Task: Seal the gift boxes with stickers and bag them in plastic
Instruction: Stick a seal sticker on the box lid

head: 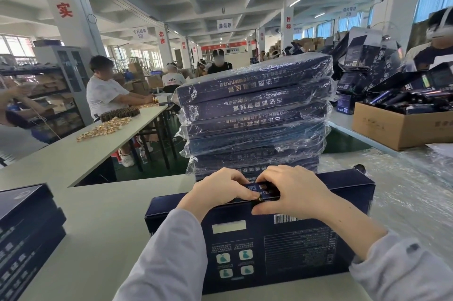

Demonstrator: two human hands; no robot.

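The pale desk point(103, 222) carries a dark blue gift box point(269, 242), a tall stack of plastic-bagged boxes point(255, 114) behind it, unbagged boxes point(27, 234) at left, and what looks like bubble wrap point(404, 190) at right.

A dark navy gift box point(269, 246) is laid flat on the tabletop point(103, 222), its printed back panel with barcode and four pale icons facing up. A small dark sticker point(263, 190) is seen across its far top edge at 12 o'clock. Beyond it, at 12 o'clock, a tall stack of bagged boxes point(255, 114) is wrapped in crinkled clear plastic. At 9 o'clock, unbagged navy boxes point(27, 234) are piled.
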